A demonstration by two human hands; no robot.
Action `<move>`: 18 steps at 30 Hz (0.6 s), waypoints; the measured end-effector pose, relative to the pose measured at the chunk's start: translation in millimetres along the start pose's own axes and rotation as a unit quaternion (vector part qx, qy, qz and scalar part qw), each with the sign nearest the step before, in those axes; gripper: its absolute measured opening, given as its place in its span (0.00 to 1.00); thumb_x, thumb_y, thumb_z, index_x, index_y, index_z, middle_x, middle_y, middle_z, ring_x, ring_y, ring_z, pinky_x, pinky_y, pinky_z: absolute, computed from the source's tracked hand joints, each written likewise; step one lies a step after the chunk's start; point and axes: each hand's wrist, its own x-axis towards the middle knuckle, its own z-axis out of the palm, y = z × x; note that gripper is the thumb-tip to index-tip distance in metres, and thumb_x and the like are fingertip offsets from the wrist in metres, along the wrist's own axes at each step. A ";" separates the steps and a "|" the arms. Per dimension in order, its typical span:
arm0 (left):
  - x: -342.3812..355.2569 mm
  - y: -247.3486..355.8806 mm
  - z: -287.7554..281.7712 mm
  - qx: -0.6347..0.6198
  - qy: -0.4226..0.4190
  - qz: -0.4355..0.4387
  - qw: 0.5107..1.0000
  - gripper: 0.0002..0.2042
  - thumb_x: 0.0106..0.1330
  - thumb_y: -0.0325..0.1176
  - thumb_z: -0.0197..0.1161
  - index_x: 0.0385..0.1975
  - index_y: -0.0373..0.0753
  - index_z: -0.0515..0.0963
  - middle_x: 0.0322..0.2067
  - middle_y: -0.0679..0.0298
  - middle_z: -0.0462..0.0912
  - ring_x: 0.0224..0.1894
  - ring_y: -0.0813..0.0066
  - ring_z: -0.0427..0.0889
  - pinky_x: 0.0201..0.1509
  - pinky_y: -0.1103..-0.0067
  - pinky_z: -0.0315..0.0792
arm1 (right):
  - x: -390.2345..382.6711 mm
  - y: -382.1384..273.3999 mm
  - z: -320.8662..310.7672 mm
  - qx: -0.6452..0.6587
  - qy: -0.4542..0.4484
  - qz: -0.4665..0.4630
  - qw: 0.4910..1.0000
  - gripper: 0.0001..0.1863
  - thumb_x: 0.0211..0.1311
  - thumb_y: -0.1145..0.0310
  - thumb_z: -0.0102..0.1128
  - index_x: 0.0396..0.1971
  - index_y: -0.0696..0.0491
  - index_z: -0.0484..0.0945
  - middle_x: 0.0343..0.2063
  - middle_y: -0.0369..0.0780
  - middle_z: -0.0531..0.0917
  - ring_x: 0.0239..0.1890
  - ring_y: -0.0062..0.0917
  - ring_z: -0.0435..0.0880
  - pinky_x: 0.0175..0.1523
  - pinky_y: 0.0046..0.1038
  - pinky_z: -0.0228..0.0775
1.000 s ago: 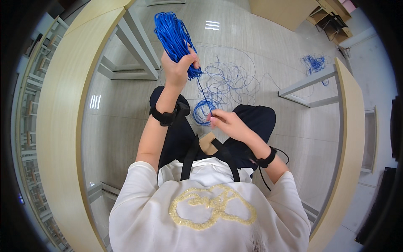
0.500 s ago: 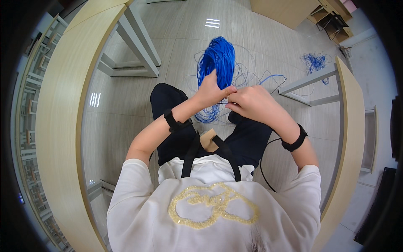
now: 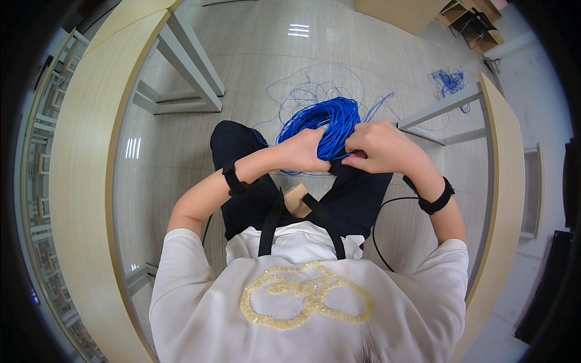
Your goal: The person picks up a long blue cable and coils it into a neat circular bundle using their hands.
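Pale grey floor (image 3: 254,72), glossy, light glare on it; long wood-topped desk (image 3: 85,187) down the left side, a second desk (image 3: 507,175) down the right, both on grey metal legs; between them the person, seen from above in a white shirt (image 3: 200,296) with yellow trim, dark trousers (image 3: 242,202), knees apart; blue cord bundle (image 3: 340,115) held up in front, roughly over the gap between the knees, looped thick and leaning across the hands; behind and below it, thin loose loops (image 3: 310,92) spread on the floor; a separate blue tangle (image 3: 448,82) farther off, near the right desk's far leg; left hand (image 3: 304,150) clamped on the bundle's near side, thumb toward the body; right hand (image 3: 382,146) against the bundle's right side, fingers bent, thumb and forefinger drawn together on a strand (image 3: 336,158) at the near edge; black bands on both wrists, left (image 3: 232,179) and right (image 3: 437,198); thin black cable (image 3: 375,233) curving beside the right thigh.
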 end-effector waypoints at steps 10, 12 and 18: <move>-16.2 -3.3 -19.7 0.005 -0.065 -0.124 0.990 0.18 0.40 0.32 0.59 0.28 0.25 0.66 0.15 0.52 0.73 0.18 0.67 0.74 0.25 0.76 0.68 | -13.5 13.8 18.4 0.098 0.065 -0.062 0.991 0.09 0.45 0.67 0.60 0.20 0.55 0.70 0.20 0.38 0.72 0.29 0.32 0.71 0.42 0.31 0.64; -22.4 -8.6 -18.0 0.051 -0.052 -0.050 0.996 0.16 0.40 0.31 0.58 0.26 0.25 0.66 0.13 0.55 0.72 0.15 0.72 0.73 0.21 0.78 0.67 | -14.5 10.3 20.6 0.065 0.057 -0.072 0.994 0.08 0.46 0.69 0.59 0.24 0.55 0.70 0.22 0.38 0.73 0.31 0.33 0.71 0.48 0.31 0.63; -28.8 -6.1 -20.5 -0.047 -0.072 -0.109 0.990 0.15 0.40 0.30 0.57 0.25 0.26 0.65 0.13 0.57 0.71 0.14 0.73 0.73 0.19 0.80 0.67 | -11.3 10.7 33.4 -0.001 0.227 -0.105 0.968 0.07 0.46 0.75 0.56 0.27 0.54 0.70 0.22 0.39 0.73 0.30 0.34 0.73 0.43 0.31 0.67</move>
